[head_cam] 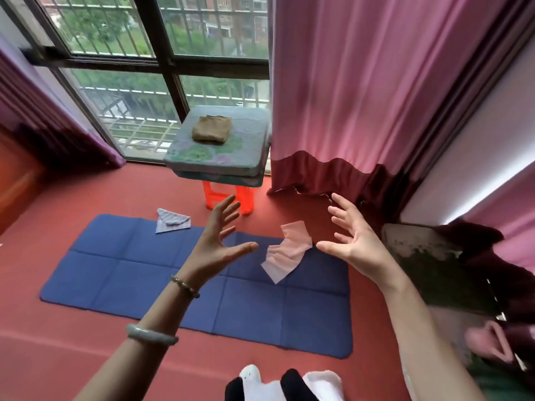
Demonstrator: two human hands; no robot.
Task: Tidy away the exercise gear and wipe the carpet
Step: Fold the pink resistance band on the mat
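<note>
left hand (215, 244) and right hand (351, 241) hover empty, fingers spread wide, either side of a pale wipe (286, 253) near the far right corner of the blue mat (121, 273) on the red carpet (58, 357); whether the wipe lies flat or floats i cannot tell. likely step: taking it up, which calls for a light pinch. black-and-white shapes at the bottom are cut off

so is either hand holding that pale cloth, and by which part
Nothing is held. The left hand and right hand are both open, fingers spread, with the pale cloth between them; no finger grips it.
</note>
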